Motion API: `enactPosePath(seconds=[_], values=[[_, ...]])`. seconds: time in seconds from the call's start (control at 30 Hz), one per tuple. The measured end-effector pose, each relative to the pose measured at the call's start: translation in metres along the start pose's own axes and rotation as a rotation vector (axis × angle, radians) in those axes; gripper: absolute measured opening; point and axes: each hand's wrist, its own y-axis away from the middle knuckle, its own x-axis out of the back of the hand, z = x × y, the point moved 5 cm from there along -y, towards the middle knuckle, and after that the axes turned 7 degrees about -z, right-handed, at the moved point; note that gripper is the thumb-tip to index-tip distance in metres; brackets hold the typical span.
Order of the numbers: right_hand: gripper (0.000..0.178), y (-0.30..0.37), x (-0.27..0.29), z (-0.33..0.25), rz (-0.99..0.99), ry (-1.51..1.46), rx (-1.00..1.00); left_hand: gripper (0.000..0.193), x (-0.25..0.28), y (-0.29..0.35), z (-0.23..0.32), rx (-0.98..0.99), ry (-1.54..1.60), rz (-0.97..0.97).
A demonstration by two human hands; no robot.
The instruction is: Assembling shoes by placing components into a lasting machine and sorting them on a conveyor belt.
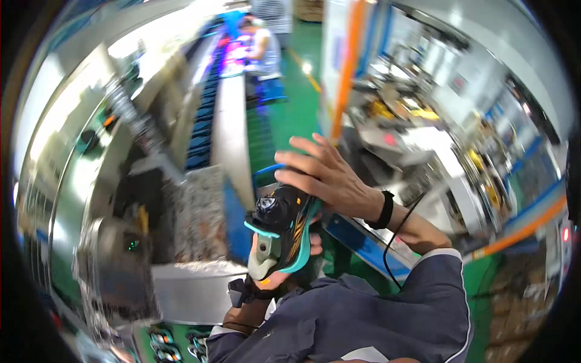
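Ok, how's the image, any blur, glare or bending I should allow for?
Head view: fisheye curves the orange rail at lower right; bright glare washes out the upper left; the distant co-worker is blurred; the black-and-teal sneaker reads comparatively clearly, its orange stripes distinguishable.

from your head, the left fisheye looked steeply down over your dark short-sleeved shirt (375, 317), close above your right hand (330, 175), and forward along the conveyor (203, 130), bending straight edges toward its rim.
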Motion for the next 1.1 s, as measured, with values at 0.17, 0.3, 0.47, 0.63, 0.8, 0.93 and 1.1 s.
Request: enactPosePath(seconds=[0.17,0.3,0.47,0.63,0.8,0.93,1.1], values=[[0.075,0.195,0.026,0.040,0.282,-0.900,-0.823,0.050,0.030,-0.088,-0.082,-0.105,-0.501,0.213],[0.081,0.316,0.019,0.040,0.724,-1.111,-1.088,0.040,0.018,-0.183,-0.176,-0.116,-0.977,0.166],[0.053,0.473,0.057,0.044,1.154,-0.888,-1.622,0.064,0.037,-0.259,-0.318,0.119,-1.241,-0.049],[0.049,0.585,0.116,0.026,1.405,-0.498,-1.633,0.072,0.095,-0.350,-0.404,0.453,-1.028,-0.044],[0.044,0.626,0.164,0.006,1.557,-0.226,-1.665,0.065,0.183,-0.478,-0.484,0.350,-1.309,-0.114],[0.053,0.625,0.187,0.002,1.489,0.013,-1.691,0.072,0.260,-0.546,-0.516,0.355,-1.756,0.098],[0.054,0.635,0.209,0.010,1.259,0.216,-1.788,0.068,0.286,-0.578,-0.533,0.569,-1.876,0.219]])
